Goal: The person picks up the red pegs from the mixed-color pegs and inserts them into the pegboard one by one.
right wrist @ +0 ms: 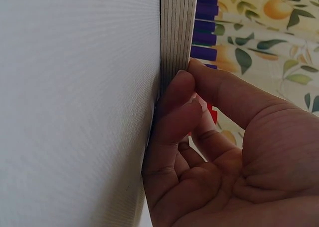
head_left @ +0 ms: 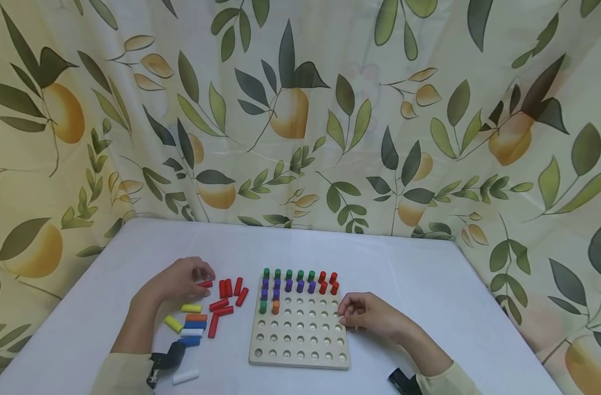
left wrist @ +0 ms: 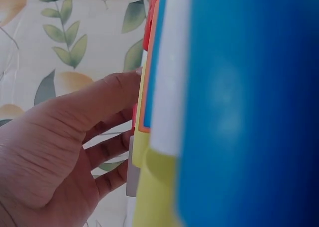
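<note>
My left hand (head_left: 184, 278) is at the far left of the loose pegs, its thumb and fingers pinching a red peg (head_left: 204, 284). In the left wrist view the left thumb reaches toward the pegs, which partly hide the fingertips. The wooden pegboard (head_left: 300, 359) lies flat in the middle of the table. Green pegs and red pegs stand in its back row, with purple pegs (head_left: 288, 286) and more red ones in front. An orange peg (head_left: 276, 307) stands beside a green one. My right hand (head_left: 369, 314) holds the board's right edge, thumb on top and fingers against the side.
Several loose red pegs (head_left: 222, 303) lie left of the board. Closer to me are yellow (head_left: 191, 308), orange, blue (head_left: 195, 325) and white pegs; one white peg (head_left: 185, 377) lies apart near the front. A patterned curtain (head_left: 300, 164) hangs behind the white table (head_left: 404, 263).
</note>
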Demonstrator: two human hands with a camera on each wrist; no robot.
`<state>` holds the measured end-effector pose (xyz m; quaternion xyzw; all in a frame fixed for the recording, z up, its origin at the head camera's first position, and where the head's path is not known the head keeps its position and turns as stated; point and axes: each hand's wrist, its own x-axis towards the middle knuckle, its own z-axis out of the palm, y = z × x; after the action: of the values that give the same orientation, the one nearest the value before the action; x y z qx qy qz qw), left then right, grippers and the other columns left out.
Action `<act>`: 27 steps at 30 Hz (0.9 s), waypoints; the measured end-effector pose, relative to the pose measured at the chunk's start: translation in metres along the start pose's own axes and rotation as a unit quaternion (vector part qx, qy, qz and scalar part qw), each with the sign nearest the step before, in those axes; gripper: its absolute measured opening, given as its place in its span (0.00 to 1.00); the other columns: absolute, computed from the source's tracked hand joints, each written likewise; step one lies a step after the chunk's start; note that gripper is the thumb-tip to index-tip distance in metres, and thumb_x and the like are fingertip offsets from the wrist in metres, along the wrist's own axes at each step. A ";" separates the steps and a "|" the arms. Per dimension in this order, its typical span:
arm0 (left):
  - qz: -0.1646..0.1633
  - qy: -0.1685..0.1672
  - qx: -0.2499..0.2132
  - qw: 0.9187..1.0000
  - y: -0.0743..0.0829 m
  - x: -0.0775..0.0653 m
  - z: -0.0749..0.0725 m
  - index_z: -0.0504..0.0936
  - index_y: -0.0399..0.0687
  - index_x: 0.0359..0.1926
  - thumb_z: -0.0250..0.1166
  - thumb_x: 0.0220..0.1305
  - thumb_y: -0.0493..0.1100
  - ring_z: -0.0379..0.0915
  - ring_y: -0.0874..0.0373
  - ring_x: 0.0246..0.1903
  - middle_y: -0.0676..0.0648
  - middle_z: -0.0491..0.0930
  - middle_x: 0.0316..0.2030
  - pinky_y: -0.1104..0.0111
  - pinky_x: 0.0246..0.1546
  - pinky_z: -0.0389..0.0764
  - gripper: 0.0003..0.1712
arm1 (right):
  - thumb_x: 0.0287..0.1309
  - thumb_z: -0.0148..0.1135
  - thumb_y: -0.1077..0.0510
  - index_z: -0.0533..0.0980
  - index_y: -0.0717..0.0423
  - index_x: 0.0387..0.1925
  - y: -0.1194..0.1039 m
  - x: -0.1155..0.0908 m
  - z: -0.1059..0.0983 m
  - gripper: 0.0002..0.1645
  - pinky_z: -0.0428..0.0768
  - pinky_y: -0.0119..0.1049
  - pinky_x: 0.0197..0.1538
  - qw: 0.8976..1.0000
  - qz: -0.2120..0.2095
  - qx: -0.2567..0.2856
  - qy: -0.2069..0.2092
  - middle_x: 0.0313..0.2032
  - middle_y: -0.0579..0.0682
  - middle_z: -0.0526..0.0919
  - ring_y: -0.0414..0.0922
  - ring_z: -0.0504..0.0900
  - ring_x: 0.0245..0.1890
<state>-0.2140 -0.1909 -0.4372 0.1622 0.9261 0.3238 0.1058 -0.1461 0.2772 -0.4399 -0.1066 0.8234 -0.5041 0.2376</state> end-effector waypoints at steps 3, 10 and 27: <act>-0.005 0.004 0.001 1.000 -0.001 0.000 -0.001 0.88 0.50 0.42 0.81 0.54 0.40 0.75 0.52 0.42 0.52 0.80 0.39 0.62 0.41 0.83 0.15 | 0.65 0.69 0.61 0.80 0.59 0.43 0.000 -0.001 0.000 0.08 0.74 0.34 0.32 1.000 -0.001 0.000 0.000 0.32 0.52 0.79 0.47 0.76 0.31; -0.002 0.017 0.006 1.000 -0.003 0.000 -0.001 0.89 0.51 0.36 0.81 0.54 0.38 0.74 0.52 0.41 0.52 0.79 0.37 0.61 0.41 0.82 0.09 | 0.65 0.69 0.62 0.80 0.60 0.43 -0.001 -0.001 0.000 0.08 0.73 0.34 0.31 1.000 -0.005 0.004 0.000 0.31 0.51 0.78 0.46 0.75 0.31; 0.001 0.006 -0.004 1.000 -0.002 -0.001 -0.002 0.88 0.48 0.40 0.77 0.60 0.38 0.75 0.54 0.38 0.52 0.80 0.32 0.62 0.39 0.82 0.08 | 0.65 0.69 0.61 0.80 0.60 0.44 -0.001 -0.001 0.000 0.09 0.73 0.35 0.31 1.000 -0.003 0.000 0.004 0.32 0.51 0.78 0.47 0.75 0.31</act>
<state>-0.2141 -0.1936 -0.4365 0.1611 0.9253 0.3282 0.1008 -0.1453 0.2766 -0.4387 -0.1073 0.8239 -0.5054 0.2330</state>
